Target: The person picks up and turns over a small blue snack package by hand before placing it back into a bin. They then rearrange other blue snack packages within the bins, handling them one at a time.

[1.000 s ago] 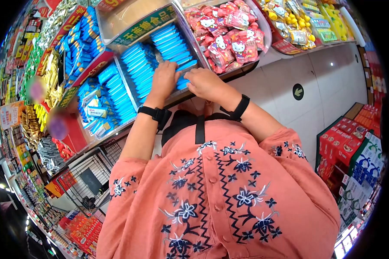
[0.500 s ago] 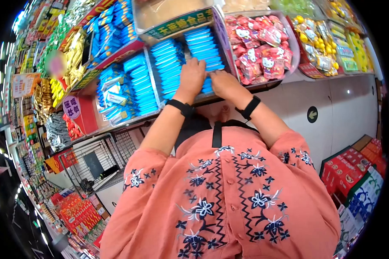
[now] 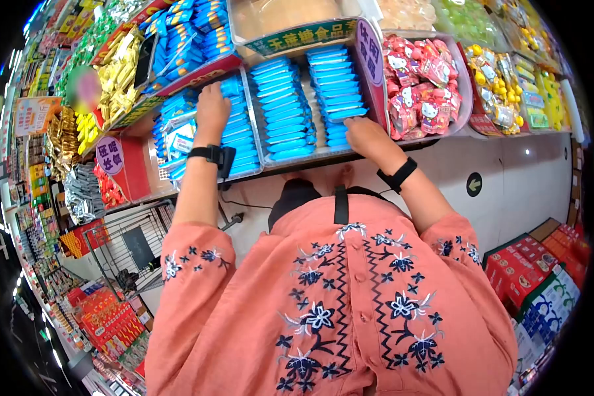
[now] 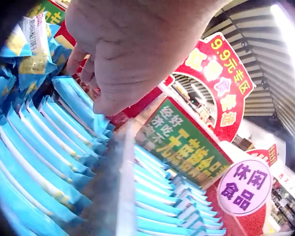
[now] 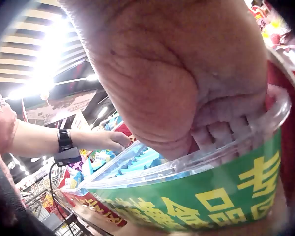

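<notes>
My left hand (image 3: 213,111) is over the left clear bin, fingers pointing down at the far end of its row of blue snack packets (image 3: 241,135). In the left wrist view the thumb tip is right above a blue packet (image 4: 78,101) lying across the row's end. My right hand (image 3: 371,140) reaches into the middle bin (image 3: 270,162) at its front right corner, fingertips at the right-hand row of blue packets (image 3: 334,79). In the right wrist view its bent fingers (image 5: 221,132) show behind the clear rim; I cannot tell whether they grip a packet.
Right of the middle bin stands a tub of pink character-printed packets (image 3: 435,86). Beyond lies a bin with a green sign (image 3: 303,36). Gold-wrapped sweets (image 3: 119,76) are at left. A wire cart (image 3: 135,241) stands below the shelf; red boxes (image 3: 525,264) are stacked at right.
My left hand has left the middle bin and moved left over the left bin. My right hand stays at the right-hand row, shifted a little rightward. The view has swung left.
</notes>
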### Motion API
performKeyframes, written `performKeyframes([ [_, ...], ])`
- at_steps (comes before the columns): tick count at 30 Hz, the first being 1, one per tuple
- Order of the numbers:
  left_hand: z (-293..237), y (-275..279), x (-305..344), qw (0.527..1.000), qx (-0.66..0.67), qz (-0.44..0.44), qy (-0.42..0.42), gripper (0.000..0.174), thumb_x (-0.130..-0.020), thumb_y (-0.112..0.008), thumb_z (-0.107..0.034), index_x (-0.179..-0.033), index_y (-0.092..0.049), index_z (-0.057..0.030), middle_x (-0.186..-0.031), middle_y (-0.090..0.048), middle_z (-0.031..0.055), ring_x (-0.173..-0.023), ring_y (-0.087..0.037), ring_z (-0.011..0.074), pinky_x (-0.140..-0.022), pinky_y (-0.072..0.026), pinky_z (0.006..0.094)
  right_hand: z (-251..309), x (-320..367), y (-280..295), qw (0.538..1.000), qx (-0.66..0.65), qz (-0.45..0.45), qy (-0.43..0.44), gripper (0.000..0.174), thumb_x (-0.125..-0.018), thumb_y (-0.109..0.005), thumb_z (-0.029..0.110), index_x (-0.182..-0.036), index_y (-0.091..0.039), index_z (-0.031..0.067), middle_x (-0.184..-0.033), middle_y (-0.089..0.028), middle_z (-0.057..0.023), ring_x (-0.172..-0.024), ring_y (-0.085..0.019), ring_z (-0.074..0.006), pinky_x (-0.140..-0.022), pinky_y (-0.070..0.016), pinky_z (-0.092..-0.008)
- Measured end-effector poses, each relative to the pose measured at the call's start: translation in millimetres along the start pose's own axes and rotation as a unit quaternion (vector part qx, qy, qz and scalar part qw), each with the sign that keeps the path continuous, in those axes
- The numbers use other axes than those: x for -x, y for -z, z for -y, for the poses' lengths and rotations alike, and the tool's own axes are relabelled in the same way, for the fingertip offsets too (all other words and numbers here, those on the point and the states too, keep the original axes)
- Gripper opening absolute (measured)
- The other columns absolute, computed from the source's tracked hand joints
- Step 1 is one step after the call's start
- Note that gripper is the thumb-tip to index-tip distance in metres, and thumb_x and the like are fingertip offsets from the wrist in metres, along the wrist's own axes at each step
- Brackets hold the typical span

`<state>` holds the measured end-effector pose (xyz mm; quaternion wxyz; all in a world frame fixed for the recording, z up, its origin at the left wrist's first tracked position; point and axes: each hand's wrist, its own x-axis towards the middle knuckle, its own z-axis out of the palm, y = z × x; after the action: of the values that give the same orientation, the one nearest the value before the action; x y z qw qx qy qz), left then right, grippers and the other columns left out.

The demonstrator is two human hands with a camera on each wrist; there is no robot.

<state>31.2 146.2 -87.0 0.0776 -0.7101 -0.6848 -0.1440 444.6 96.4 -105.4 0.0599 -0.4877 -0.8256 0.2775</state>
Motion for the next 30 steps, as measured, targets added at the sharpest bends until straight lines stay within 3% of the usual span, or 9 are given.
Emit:
performKeyframes([
  [5,20,-7,-13,0.992,-0.096,0.076,-0.037,0.044,-0.082,-0.063,-0.008,-0.126,-0.061,-0.0106,-0.112,-0.066,0.0130,-0.106,-0.064,0.0355,-0.084,-0.0534,0.0510,4,10,0,0.996,-0.030,-0.077,0.027,0.017,-0.088,-0.055,0.008,-0.100,-0.065,0.0005,-0.093,-0.068,-0.0232,-0.092,-0.065,-0.0422,-0.083,-0.0512,-0.0529],
  [13,35,-1,-26,0.980,-0.137,0.122,-0.077,0.038,-0.084,-0.068,-0.016,-0.121,-0.062,-0.0144,-0.101,-0.067,0.0115,-0.100,-0.066,0.0327,-0.083,-0.0522,0.0508,12,16,6,0.988,-0.124,-0.086,-0.024,0.027,-0.093,-0.056,0.015,-0.112,-0.065,-0.0010,-0.104,-0.068,-0.0258,-0.098,-0.065,-0.0442,-0.086,-0.0511,-0.0523],
  [14,38,4,-25,0.987,-0.101,0.098,-0.080,0.031,-0.088,-0.068,-0.021,-0.117,-0.061,-0.0109,-0.098,-0.070,0.0151,-0.092,-0.069,0.0346,-0.079,-0.0536,0.0516,14,17,9,0.987,-0.136,-0.086,-0.029,0.027,-0.094,-0.056,0.015,-0.113,-0.066,-0.0009,-0.105,-0.068,-0.0262,-0.099,-0.065,-0.0443,-0.087,-0.0513,-0.0518],
  [17,5,54,-22,0.983,0.080,0.125,0.104,0.032,-0.092,-0.067,-0.025,-0.117,-0.059,-0.0071,-0.099,-0.072,0.0214,-0.088,-0.071,0.0381,-0.076,-0.0545,0.0517,16,16,16,0.978,-0.177,-0.098,-0.049,0.028,-0.095,-0.055,0.016,-0.114,-0.065,-0.0013,-0.107,-0.068,-0.0267,-0.100,-0.065,-0.0441,-0.088,-0.0516,-0.0505],
  [18,7,55,-19,0.971,0.182,0.111,0.106,0.037,-0.096,-0.067,-0.031,-0.119,-0.058,-0.0046,-0.096,-0.072,0.0207,-0.081,-0.072,0.0325,-0.069,-0.0563,0.0450,16,16,17,0.974,-0.193,-0.101,-0.056,0.028,-0.095,-0.055,0.016,-0.114,-0.065,-0.0015,-0.107,-0.068,-0.0268,-0.101,-0.065,-0.0441,-0.088,-0.0517,-0.0501],
  [19,-12,70,-16,0.915,0.321,0.160,0.186,0.038,-0.098,-0.066,-0.034,-0.121,-0.059,-0.0045,-0.089,-0.070,0.0116,-0.075,-0.069,0.0194,-0.059,-0.0541,0.0333,18,15,20,0.971,-0.207,-0.099,-0.059,0.028,-0.095,-0.054,0.016,-0.114,-0.065,-0.0017,-0.107,-0.069,-0.0266,-0.101,-0.065,-0.0440,-0.087,-0.0517,-0.0498],
  [21,-40,81,-8,0.822,0.493,0.182,0.219,0.039,-0.102,-0.061,-0.037,-0.119,-0.060,-0.0024,-0.084,-0.066,0.0041,-0.069,-0.062,0.0096,-0.051,-0.0485,0.0249,21,13,29,0.966,-0.232,-0.094,-0.066,0.028,-0.096,-0.054,0.016,-0.114,-0.064,-0.0020,-0.105,-0.069,-0.0263,-0.100,-0.066,-0.0440,-0.087,-0.0516,-0.0492],
  [25,-88,96,4,0.768,0.566,0.212,0.209,0.036,-0.107,-0.053,-0.037,-0.113,-0.061,-0.0023,-0.079,-0.062,-0.0003,-0.066,-0.058,0.0063,-0.050,-0.0436,0.0226,19,11,33,0.966,-0.239,-0.087,-0.053,0.026,-0.097,-0.055,0.016,-0.114,-0.064,-0.0015,-0.106,-0.070,-0.0261,-0.100,-0.066,-0.0434,-0.086,-0.0519,-0.0479],
  [30,-124,97,12,0.740,0.604,0.217,0.203,0.040,-0.105,-0.055,-0.034,-0.127,-0.060,-0.0019,-0.089,-0.063,0.0006,-0.072,-0.059,0.0078,-0.059,-0.0468,0.0239,15,11,36,0.952,-0.290,-0.094,-0.040,0.027,-0.098,-0.057,0.017,-0.116,-0.064,-0.0011,-0.104,-0.071,-0.0236,-0.096,-0.069,-0.0378,-0.084,-0.0530,-0.0432],
])
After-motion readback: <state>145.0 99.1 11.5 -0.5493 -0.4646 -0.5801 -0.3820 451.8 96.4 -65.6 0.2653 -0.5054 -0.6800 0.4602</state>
